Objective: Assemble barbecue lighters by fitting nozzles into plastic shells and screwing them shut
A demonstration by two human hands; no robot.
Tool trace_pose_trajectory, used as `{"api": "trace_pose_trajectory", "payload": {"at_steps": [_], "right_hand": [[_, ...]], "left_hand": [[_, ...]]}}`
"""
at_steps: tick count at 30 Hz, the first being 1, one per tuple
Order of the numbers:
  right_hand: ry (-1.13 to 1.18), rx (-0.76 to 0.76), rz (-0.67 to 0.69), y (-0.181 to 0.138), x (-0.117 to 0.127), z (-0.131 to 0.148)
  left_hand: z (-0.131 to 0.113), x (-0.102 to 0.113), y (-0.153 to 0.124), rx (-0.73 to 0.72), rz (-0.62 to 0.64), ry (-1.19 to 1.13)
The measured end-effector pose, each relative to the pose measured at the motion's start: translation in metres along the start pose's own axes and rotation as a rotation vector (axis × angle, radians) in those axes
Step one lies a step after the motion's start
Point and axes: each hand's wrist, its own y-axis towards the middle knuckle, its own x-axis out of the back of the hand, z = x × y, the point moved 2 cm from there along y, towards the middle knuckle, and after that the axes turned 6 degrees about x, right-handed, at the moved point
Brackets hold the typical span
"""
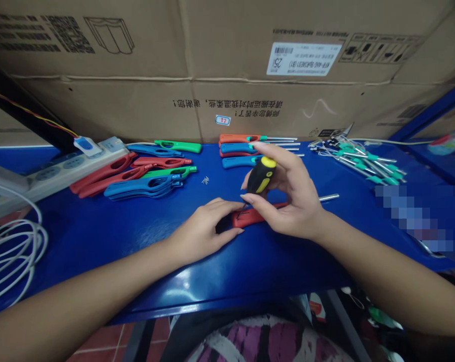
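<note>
My right hand (287,196) grips a black and yellow screwdriver (261,175), held upright with its tip down on a red lighter-like tool (252,216) with a metal tube that lies on the blue table (129,241). My left hand (204,229) rests flat on the table, fingers together, pressing the left end of that red tool.
Red, blue and green plastic handle shells (137,176) lie at the left. Assembled tools with metal tubes (246,147) sit at the back, metal tubes with teal parts (359,161) at the right. A power strip (57,171) and white cable (12,251) are far left. Cardboard boxes (212,65) form the back wall.
</note>
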Motion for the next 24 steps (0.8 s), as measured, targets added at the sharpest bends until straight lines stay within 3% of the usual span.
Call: {"api": "trace_pose_trajectory", "payload": {"at_steps": [5,7,11,16,21,24], "right_hand": [[-0.259,0.228,0.021,0.004,0.010,0.006],[-0.261,0.284,0.058,0.008,0.013,0.011],[-0.145,0.154,0.154,0.013,0.016,0.018],[-0.389,0.251,0.059,0.014,0.024,0.025],[-0.204,0.139,0.131,0.016,0.023,0.026],[-0.243,0.142,0.092,0.015,0.022,0.024]], "left_hand": [[-0.002,0.000,0.000,-0.021,0.019,-0.017],[-0.003,0.000,0.000,-0.003,0.017,-0.029],[-0.002,-0.001,-0.001,0.025,0.016,-0.051],[-0.005,-0.001,-0.002,-0.022,0.027,-0.041],[-0.007,-0.003,-0.003,0.006,0.074,-0.045],[-0.008,-0.004,-0.003,-0.011,0.074,-0.026]]}}
